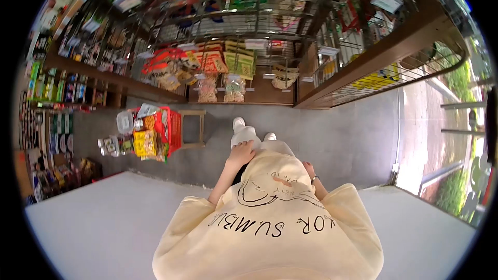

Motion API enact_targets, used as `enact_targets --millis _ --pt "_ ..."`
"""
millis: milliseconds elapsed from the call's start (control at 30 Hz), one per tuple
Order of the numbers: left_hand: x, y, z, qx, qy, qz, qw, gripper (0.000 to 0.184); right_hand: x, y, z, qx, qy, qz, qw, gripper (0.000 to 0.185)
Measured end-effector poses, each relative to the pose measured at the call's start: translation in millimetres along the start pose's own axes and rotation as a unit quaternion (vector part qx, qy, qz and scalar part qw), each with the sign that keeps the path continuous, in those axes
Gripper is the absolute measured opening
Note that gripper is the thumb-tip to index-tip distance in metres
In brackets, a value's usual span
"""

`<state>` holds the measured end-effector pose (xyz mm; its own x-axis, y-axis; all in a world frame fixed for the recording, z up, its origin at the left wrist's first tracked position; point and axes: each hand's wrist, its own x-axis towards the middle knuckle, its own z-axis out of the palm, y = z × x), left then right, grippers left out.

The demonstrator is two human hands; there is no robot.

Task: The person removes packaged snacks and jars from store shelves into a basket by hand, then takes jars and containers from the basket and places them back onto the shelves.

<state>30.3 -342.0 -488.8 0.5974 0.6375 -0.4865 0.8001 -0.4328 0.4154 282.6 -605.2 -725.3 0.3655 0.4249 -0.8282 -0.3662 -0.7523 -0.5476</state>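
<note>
My left hand (243, 153) rests on my light trousers (248, 135) near the thigh, fingers slightly spread and flat, holding nothing. My right hand (308, 168) is at my other side beside the cream shirt (270, 202), with a dark band at the wrist. Only part of it shows; its fingers are mostly hidden by the shirt. Left of my legs, apart from my hands, a red basket (175, 129) full of packaged goods, including a yellow packet (146, 143), stands by a wooden stool (193, 128).
Ahead is a brown shelf unit (244, 109) with red packets (210, 62) and green packets (238, 63). A wire rack (384, 80) juts out at the right. Grey floor (332, 129) lies around my feet. Glass and greenery (454, 192) show at the right.
</note>
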Motion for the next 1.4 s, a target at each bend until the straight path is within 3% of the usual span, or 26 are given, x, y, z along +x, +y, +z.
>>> enact_targets --millis 100,167,300,367,467,700,900,967,1067,1200,1233,1267,1333,1367,1400 --pt "-15.3 -5.9 7.8 -0.020 0.003 -0.022 1.000 0.040 5.1 -5.2 -5.1 -0.215 -0.060 -0.174 0.959 0.035" --pt "-25.1 -15.7 14.6 -0.018 0.002 -0.052 0.998 0.042 -13.7 -37.8 2.0 -0.194 -0.073 -0.125 0.970 0.032" --pt "-45.3 -27.5 8.9 -0.019 -0.015 -0.111 0.993 0.046 14.9 -41.9 13.4 -0.241 -0.094 -0.156 0.953 0.032" --pt "-50.9 -33.8 5.8 -0.063 0.022 -0.112 0.991 0.045 21.7 -60.1 30.5 -0.048 -0.016 0.062 0.997 0.034" --pt "-53.8 -49.9 5.9 -0.063 0.038 -0.114 0.991 0.046 36.0 -70.3 47.6 -0.053 -0.027 0.037 0.998 0.043" --pt "-70.1 -106.8 -14.2 -0.077 0.059 -0.134 0.986 0.048 15.7 -113.6 119.6 -0.127 -0.025 0.032 0.991 0.044" --pt "-93.3 -169.4 -46.1 -0.118 0.053 -0.186 0.974 0.048 10.8 -119.2 193.2 -0.251 -0.075 -0.021 0.965 0.032" --pt "-102.6 -192.3 -57.6 -0.124 0.064 -0.186 0.973 0.048 11.1 -122.9 217.3 -0.311 -0.079 0.017 0.947 0.038" --pt "-115.2 -232.0 -64.6 -0.140 0.084 -0.177 0.971 0.048 -19.2 -153.5 266.0 -0.293 -0.075 0.016 0.953 0.037" --pt "-137.0 -279.0 -81.3 -0.154 0.076 -0.202 0.964 0.049 7.8 -142.4 324.3 -0.228 -0.094 -0.028 0.969 0.032" --pt "-143.6 -289.9 -83.8 -0.147 0.051 -0.213 0.964 0.050 0.3 -144.4 340.6 -0.238 -0.081 -0.098 0.963 0.030" --pt "-150.9 -301.5 -83.5 -0.146 0.057 -0.212 0.965 0.050 -6.6 -146.6 358.5 -0.237 -0.082 -0.103 0.963 0.030" --pt "-161.2 -323.3 -80.8 -0.142 0.059 -0.215 0.965 0.049 -14.3 -153.0 392.8 -0.382 -0.013 -0.179 0.907 0.033" --pt "-169.0 -329.8 -78.6 -0.140 0.065 -0.215 0.964 0.049 -29.0 -166.7 404.2 -0.365 -0.042 -0.113 0.923 0.037" --pt "-176.7 -335.3 -79.7 -0.139 0.072 -0.234 0.960 0.048 -29.6 -171.6 414.4 -0.363 -0.043 -0.121 0.923 0.037"
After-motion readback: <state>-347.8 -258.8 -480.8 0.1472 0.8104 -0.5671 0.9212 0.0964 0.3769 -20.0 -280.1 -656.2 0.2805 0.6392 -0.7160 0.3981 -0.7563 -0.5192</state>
